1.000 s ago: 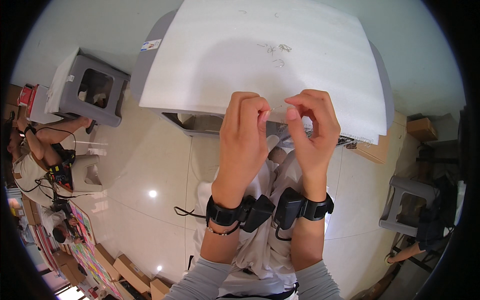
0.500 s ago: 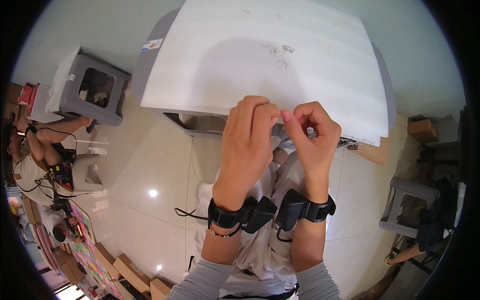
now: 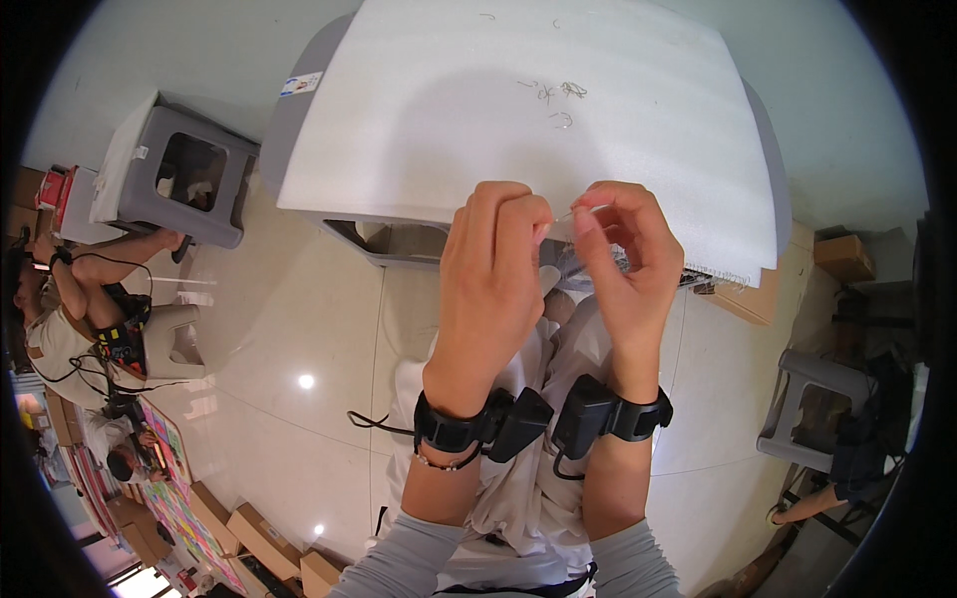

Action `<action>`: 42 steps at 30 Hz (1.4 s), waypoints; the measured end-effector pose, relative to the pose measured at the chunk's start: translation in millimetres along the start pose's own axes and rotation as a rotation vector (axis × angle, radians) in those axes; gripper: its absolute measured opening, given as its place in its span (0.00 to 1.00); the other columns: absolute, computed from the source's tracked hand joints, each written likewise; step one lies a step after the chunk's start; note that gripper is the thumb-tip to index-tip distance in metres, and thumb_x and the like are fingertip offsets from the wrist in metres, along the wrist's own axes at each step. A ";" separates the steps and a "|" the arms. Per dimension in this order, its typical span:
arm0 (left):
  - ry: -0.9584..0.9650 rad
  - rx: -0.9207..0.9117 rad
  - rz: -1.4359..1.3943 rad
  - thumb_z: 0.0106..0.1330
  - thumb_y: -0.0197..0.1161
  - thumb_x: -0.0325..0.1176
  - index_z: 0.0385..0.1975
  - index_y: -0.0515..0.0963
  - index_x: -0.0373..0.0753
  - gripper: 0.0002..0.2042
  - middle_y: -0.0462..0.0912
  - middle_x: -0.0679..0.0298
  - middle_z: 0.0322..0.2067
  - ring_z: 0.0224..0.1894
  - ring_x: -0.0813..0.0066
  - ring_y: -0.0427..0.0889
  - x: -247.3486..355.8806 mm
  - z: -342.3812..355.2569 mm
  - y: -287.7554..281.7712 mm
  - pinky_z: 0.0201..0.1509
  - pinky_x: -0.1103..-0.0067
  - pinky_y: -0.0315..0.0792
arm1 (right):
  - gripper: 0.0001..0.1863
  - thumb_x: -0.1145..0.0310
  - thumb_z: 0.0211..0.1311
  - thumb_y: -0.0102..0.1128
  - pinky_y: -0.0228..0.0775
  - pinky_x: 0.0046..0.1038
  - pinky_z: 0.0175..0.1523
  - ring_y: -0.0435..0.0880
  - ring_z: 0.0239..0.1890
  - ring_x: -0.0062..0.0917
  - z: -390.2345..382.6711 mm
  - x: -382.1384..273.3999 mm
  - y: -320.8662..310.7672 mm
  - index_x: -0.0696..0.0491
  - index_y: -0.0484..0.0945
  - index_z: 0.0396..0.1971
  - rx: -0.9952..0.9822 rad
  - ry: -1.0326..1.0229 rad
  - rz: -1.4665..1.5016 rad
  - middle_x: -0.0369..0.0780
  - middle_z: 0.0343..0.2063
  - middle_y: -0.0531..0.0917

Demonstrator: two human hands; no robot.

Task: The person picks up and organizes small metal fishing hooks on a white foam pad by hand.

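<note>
My left hand [image 3: 490, 274] has its fingers curled into a pinch, its back to me; what the fingertips hold, if anything, is hidden. Close beside it, my right hand [image 3: 633, 259] pinches a thin wire piece [image 3: 565, 215] between thumb and forefinger, pointing toward the left fingertips. Both hands are raised at the near edge of a white foam sheet [image 3: 349, 149]. Farther back on the sheet lie a small tangle of wire hooks [image 3: 572, 90] and a few loose curved hooks [image 3: 561, 121]. A row of small hooks [image 3: 723, 276] lines the sheet's near right edge.
The sheet covers a grey plastic stool or table [image 3: 299, 115]. Another grey stool [image 3: 224, 189] stands left, near a seated person [image 3: 75, 329]. At right are a cardboard box [image 3: 843, 259] and a grey stool [image 3: 807, 409]. Several boxes [image 3: 261, 538] lie lower left.
My right hand has lifted slightly, its thumb and forefinger drawn a little away from the left fingertips, so a thin wire now shows between the hands. My left hand has barely moved.
</note>
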State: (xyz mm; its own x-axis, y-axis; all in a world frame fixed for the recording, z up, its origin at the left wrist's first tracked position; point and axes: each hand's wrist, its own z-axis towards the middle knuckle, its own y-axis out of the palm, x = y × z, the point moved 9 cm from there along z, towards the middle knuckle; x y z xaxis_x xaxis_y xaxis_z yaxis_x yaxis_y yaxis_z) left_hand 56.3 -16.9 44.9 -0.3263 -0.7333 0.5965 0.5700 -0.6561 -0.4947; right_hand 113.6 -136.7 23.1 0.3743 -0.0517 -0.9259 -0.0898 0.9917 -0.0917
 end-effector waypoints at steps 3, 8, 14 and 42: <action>0.007 0.016 0.015 0.58 0.53 0.14 0.35 0.68 0.34 0.09 0.69 0.57 0.35 0.29 0.66 0.70 0.5 0.3 -1.0 0.30 0.79 0.70 | 0.08 0.78 0.53 0.62 0.68 0.16 0.27 0.76 0.24 0.14 -1.5 7.5 0.6 0.57 0.75 0.33 -0.012 0.089 0.084 0.36 0.30 0.81; -0.012 -0.003 -0.002 0.58 0.52 0.14 0.35 0.68 0.34 0.08 0.69 0.57 0.35 0.29 0.67 0.70 -0.7 0.0 0.9 0.30 0.79 0.70 | 0.11 0.81 0.51 0.61 0.68 0.15 0.30 0.76 0.25 0.12 -1.5 4.2 3.1 0.58 0.73 0.35 -0.029 0.089 0.165 0.36 0.31 0.81; -0.018 -0.012 0.001 0.58 0.52 0.14 0.34 0.68 0.33 0.08 0.68 0.58 0.35 0.30 0.67 0.70 -1.5 -0.4 1.8 0.31 0.79 0.71 | 0.13 0.83 0.49 0.61 0.67 0.14 0.31 0.76 0.25 0.12 -1.5 1.6 6.3 0.57 0.73 0.37 -0.061 0.070 0.172 0.36 0.31 0.81; -0.255 -0.019 -0.388 0.65 0.52 0.23 0.33 0.68 0.34 0.01 0.70 0.65 0.33 0.35 0.78 0.70 -21.2 -4.7 3.6 0.44 0.83 0.67 | 0.14 0.85 0.49 0.60 0.69 0.19 0.39 0.75 0.31 0.16 -1.8 -7.8 4.2 0.58 0.73 0.37 -0.015 -0.100 0.191 0.36 0.29 0.79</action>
State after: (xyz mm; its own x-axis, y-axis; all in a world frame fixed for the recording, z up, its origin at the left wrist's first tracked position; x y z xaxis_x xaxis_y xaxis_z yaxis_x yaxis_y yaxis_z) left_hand 61.7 -4.5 27.5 -0.3155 -0.3666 0.8752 0.4279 -0.8782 -0.2136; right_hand 108.6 -132.3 29.3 0.4386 0.1501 -0.8860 -0.1817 0.9804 0.0761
